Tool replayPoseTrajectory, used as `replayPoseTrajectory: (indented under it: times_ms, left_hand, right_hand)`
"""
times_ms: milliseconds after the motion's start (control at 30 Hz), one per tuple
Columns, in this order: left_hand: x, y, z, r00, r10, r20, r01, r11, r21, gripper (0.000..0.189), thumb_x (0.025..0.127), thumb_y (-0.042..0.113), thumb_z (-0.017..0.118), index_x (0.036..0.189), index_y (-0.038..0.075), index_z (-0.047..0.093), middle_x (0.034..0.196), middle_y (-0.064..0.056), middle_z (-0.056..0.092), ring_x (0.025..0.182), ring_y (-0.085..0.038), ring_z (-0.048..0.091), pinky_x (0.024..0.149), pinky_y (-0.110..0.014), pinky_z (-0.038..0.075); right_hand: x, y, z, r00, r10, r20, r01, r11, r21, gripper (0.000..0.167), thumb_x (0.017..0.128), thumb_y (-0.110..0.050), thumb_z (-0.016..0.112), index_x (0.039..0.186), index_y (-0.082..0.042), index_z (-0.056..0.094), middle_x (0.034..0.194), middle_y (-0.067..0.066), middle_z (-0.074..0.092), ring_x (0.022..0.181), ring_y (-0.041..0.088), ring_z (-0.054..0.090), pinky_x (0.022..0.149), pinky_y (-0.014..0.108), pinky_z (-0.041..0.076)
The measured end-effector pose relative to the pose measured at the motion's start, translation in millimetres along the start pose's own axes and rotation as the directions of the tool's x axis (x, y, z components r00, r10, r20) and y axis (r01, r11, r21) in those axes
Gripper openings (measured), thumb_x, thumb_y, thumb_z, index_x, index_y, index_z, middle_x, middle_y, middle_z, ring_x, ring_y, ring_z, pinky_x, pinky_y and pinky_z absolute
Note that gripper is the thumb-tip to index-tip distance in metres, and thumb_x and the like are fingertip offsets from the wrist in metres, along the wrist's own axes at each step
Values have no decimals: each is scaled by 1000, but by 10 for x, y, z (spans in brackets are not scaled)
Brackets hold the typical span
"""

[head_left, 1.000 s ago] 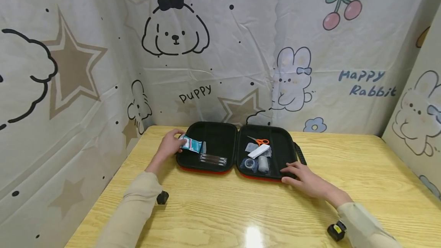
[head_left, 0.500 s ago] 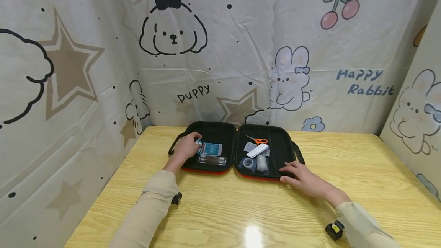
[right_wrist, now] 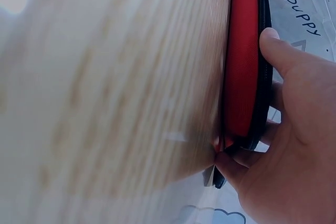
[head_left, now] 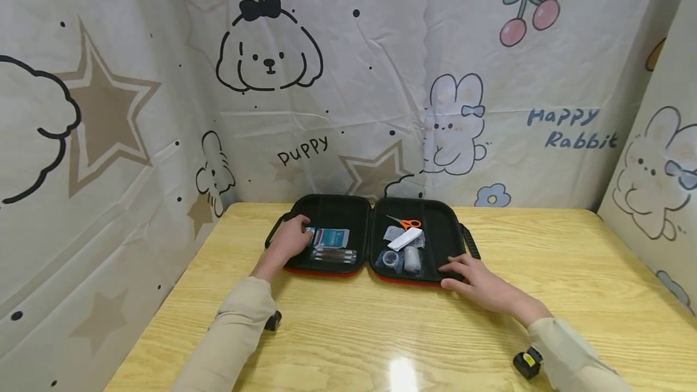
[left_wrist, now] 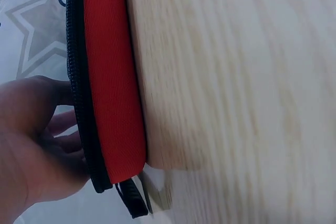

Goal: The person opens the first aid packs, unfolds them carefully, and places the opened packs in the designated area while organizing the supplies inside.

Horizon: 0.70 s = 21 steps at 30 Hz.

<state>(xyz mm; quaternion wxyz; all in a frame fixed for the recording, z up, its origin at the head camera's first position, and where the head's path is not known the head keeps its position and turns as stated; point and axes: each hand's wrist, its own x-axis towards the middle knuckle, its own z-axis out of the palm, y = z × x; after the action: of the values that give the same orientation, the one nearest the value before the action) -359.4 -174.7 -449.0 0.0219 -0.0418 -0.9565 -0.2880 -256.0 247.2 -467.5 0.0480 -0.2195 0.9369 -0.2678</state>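
An open black first-aid case with red outer sides lies at the back of the table. My left hand reaches over its left half, fingertips at the left end of a teal-and-white packet. In the left wrist view, the thumb and bent fingers are partly hidden behind the case rim. Below the packet lies a clear pack of cotton swabs. My right hand rests on the right half's front corner, thumb on the rim in the right wrist view.
In the right half lie orange-handled scissors, a white strip-like packet, a wrapped tape roll and a white bandage roll. Black handles stand out at both sides. A printed cloth hangs behind the table.
My left hand has moved right, laying the teal packet inside the left half above the swabs, then drawn slightly back from it. My right hand stays at the case corner.
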Motion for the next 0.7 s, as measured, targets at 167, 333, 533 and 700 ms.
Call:
replayPoseTrajectory:
  times_ms: [167,333,533,700]
  left_hand:
    - [12,52,54,1000,22,5,-22,998,-55,39,98,17,57,133,2,56,102,-14,70,84,-23,64,81,-41,51]
    - [36,116,108,1000,26,14,-24,994,-102,42,97,20,58,135,4,55,110,-17,69,96,-28,64,91,-45,51]
    - [45,156,120,999,39,-36,-40,998,-43,40,96,20,60,133,4,57,117,-17,64,104,-30,61,96,-47,48]
    - [38,287,151,992,116,-45,-117,993,-15,35,97,21,61,129,7,62,121,-14,61,111,-29,59,100,-46,46]
  right_hand:
    - [1,4,-4,1000,-6,-4,6,1000,-2,48,100,-46,54,131,-10,63,144,28,43,133,50,40,104,65,36]
    - [4,-2,-6,1000,-9,-1,9,1000,-4,48,100,-46,53,131,-10,63,144,27,44,133,50,41,103,65,37]
    - [11,-5,-9,1000,5,8,-5,1000,4,49,100,-46,54,132,-10,63,145,27,43,133,50,40,104,65,36]
    - [9,13,-5,1000,15,14,-15,1000,11,51,100,-48,54,132,-10,62,145,27,42,134,50,39,105,65,35]
